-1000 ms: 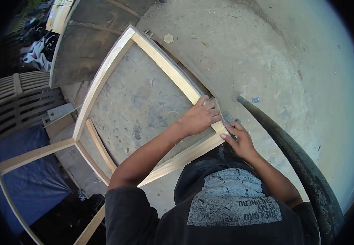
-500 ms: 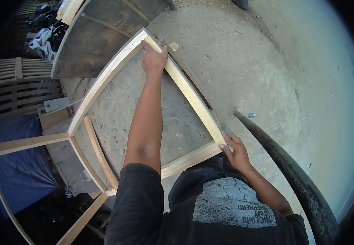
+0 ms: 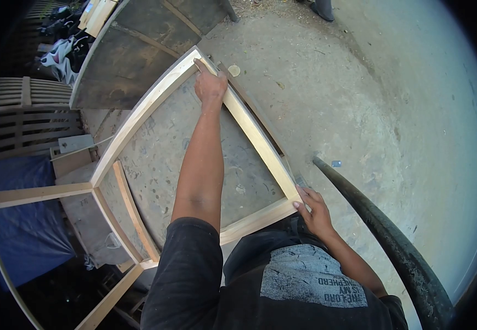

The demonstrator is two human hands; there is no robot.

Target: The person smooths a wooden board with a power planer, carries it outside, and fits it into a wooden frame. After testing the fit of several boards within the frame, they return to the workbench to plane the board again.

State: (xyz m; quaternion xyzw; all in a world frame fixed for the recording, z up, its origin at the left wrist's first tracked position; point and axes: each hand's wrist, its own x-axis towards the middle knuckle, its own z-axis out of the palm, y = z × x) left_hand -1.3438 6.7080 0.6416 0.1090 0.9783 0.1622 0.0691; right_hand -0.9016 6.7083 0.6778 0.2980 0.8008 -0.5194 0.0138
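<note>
A pale wooden frame [image 3: 259,137] of joined bars spans the view in front of my body, extending to the left in further open sections. Near its far corner, my left hand [image 3: 212,88] grips the end bar, with fingers bent over the wood. My right hand [image 3: 316,213] holds the near right corner, its thumb on the top face and its other fingers along the outer side. The undersides of both grips are hidden. Inside the frame, a loose-looking thin wooden strip [image 3: 134,212] lies to the left of my left arm.
A dark metal pole [image 3: 384,231] slants up along the right. At the upper left stands a large dark board [image 3: 139,60]. A blue tarp [image 3: 21,225] covers something on the left. A person's shoe [image 3: 323,10] shows at the top, on the concrete floor [image 3: 304,93].
The frame's far corner sits slightly lower in view, and both hands keep their holds. More of the other person's foot shows at the top.
</note>
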